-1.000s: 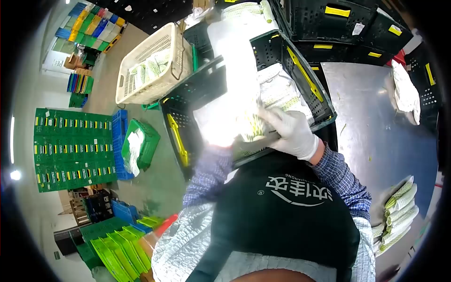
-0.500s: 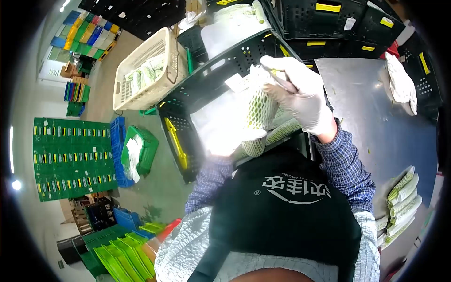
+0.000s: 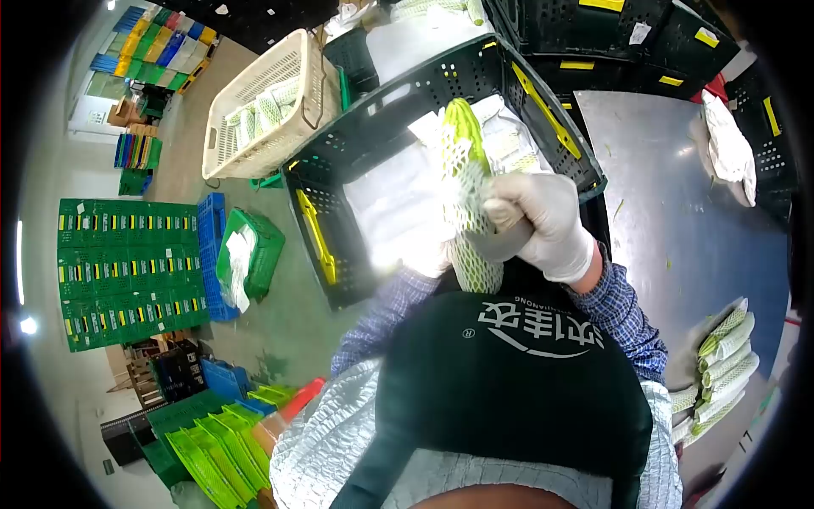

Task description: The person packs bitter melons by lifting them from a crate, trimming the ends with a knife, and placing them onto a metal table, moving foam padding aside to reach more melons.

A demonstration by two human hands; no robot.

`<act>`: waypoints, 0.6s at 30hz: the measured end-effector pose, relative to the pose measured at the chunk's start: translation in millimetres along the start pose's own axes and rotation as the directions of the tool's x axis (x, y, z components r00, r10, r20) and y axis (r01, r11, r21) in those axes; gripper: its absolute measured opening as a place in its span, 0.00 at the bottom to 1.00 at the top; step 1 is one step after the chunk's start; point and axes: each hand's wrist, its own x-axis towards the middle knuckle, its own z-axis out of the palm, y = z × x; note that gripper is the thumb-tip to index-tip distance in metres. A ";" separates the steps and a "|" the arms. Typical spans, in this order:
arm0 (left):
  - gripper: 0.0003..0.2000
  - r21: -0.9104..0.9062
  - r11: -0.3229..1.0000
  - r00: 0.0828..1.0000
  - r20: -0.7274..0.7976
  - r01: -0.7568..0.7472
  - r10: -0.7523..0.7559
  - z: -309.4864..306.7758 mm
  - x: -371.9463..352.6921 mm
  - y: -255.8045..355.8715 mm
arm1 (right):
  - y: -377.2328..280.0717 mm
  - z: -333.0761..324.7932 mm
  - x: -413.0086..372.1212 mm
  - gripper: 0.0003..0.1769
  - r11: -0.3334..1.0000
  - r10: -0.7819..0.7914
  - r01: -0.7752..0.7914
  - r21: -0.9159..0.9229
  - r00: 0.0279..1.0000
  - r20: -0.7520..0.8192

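Note:
A long green vegetable (image 3: 463, 131) stands nearly upright over the near side of a black crate. Its top is bare, while white foam netting (image 3: 476, 270) covers the lower part. My left hand (image 3: 431, 256), in a white glove washed out by glare, is closed round the vegetable's lower left side. On the other side my gloved right hand (image 3: 551, 225) is closed, its fingers pressed at the bunched netting. A flat grey, blade-like thing (image 3: 502, 243) sticks out under these fingers; its kind is not clear.
White paper lines the black crate (image 3: 373, 106). A cream basket (image 3: 254, 81) holds netted vegetables at left. On the metal table (image 3: 653, 246) at right lie several netted vegetables (image 3: 721, 373) and a white cloth (image 3: 727, 153). Black crates (image 3: 585, 38) stand behind.
The netting has come down from the vegetable's top, baring its green end. My right hand has moved down beside the vegetable's middle, and the grey blade-like thing now shows.

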 end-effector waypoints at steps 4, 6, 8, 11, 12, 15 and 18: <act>0.41 0.126 0.991 0.999 -0.014 -0.049 0.051 11.4 -5.3 5.9 | -17.5 11.8 -20.9 0.16 0.984 0.179 -0.171 -0.055 0.961 0.211; 0.41 0.181 0.982 0.998 -0.014 -0.063 0.067 13.6 -7.0 7.6 | -25.4 17.0 -24.3 0.17 0.944 0.330 -0.320 -0.079 0.914 0.238; 0.41 0.230 0.970 0.996 -0.018 -0.082 0.089 15.7 -9.7 7.6 | -24.9 18.3 -28.7 0.23 0.863 0.496 -0.501 -0.063 0.819 0.289; 0.41 0.307 0.944 0.991 -0.021 -0.123 0.136 15.7 -13.1 9.9 | -15.2 25.3 -32.3 0.24 0.830 0.528 -0.544 0.124 0.838 0.138; 0.41 0.338 0.931 0.988 -0.024 -0.136 0.153 15.7 -12.9 10.6 | -19.0 25.7 -25.1 0.20 0.843 0.501 -0.534 0.065 0.823 0.267; 0.40 0.445 0.877 0.976 -0.023 -0.183 0.216 21.1 -13.9 19.6 | -31.7 23.0 6.7 0.16 0.924 0.382 -0.203 -0.325 0.542 0.749; 0.40 0.538 0.795 0.944 0.004 -0.280 0.329 30.7 -5.3 29.1 | -12.3 48.4 -14.7 0.18 0.978 -0.055 0.137 -0.160 0.898 0.436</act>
